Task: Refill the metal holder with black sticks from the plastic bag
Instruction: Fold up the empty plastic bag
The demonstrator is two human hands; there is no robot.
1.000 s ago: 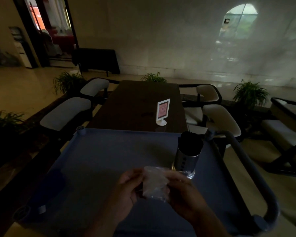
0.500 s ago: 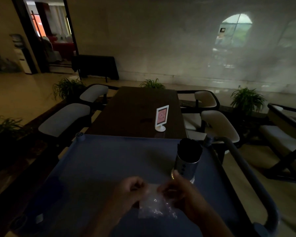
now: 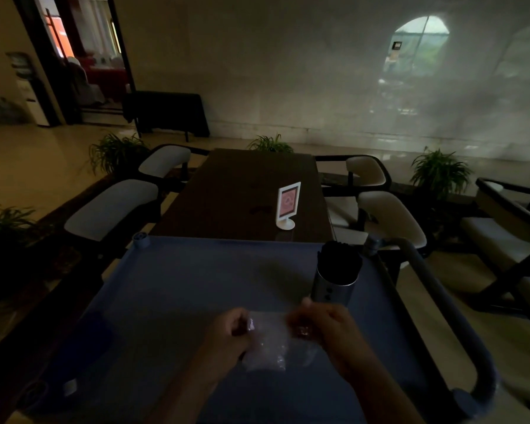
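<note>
A clear plastic bag point(image 3: 268, 344) hangs crumpled between my two hands above the blue cart top point(image 3: 178, 289). My left hand point(image 3: 227, 335) pinches its left edge and my right hand point(image 3: 325, 328) pinches its right edge. I cannot tell in the dim light whether sticks are inside the bag. Just beyond my right hand stands the metal holder point(image 3: 332, 289), upright near the cart's right rim, packed with black sticks point(image 3: 338, 261).
The cart's curved handle point(image 3: 447, 313) runs along the right side. Beyond the cart is a dark wooden table point(image 3: 242, 194) with a small white sign stand point(image 3: 287, 206). Padded chairs point(image 3: 110, 206) flank the table, and potted plants stand around.
The bag came down from in front of the holder toward the cart top. My hands have spread it wider between them.
</note>
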